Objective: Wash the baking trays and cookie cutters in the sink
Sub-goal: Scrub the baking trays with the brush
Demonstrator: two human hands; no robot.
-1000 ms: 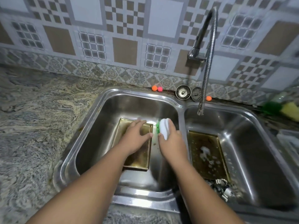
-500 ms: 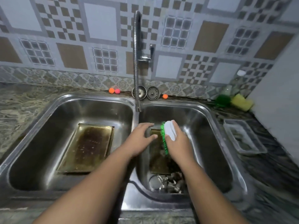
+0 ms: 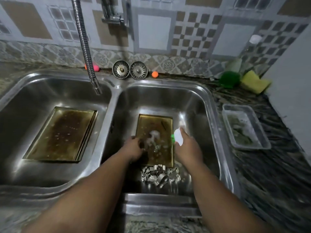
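Observation:
A double steel sink [image 3: 114, 91] holds two stained golden baking trays. One tray [image 3: 62, 133] lies in the left basin. The other tray [image 3: 158, 125], with a patch of foam on it, lies in the right basin. My left hand [image 3: 134, 148] is at that tray's left edge with fingers curled over it. My right hand [image 3: 188, 148] grips a white-handled brush with green bristles [image 3: 177, 138] at the tray's right edge. Several metal cookie cutters [image 3: 159, 176] lie piled at the near end of the right basin.
The flexible tap hose [image 3: 85, 47] hangs over the left basin. Two sink strainers [image 3: 129, 69] and small coloured balls [image 3: 154, 74] sit on the back ledge. A green scrubber [image 3: 229, 79], a yellow sponge [image 3: 254, 82] and a clear plastic container [image 3: 244, 126] are on the counter at right.
My view and both hands have shifted from the left basin to the right one. Both hands have dropped lower, to the sides of the right tray.

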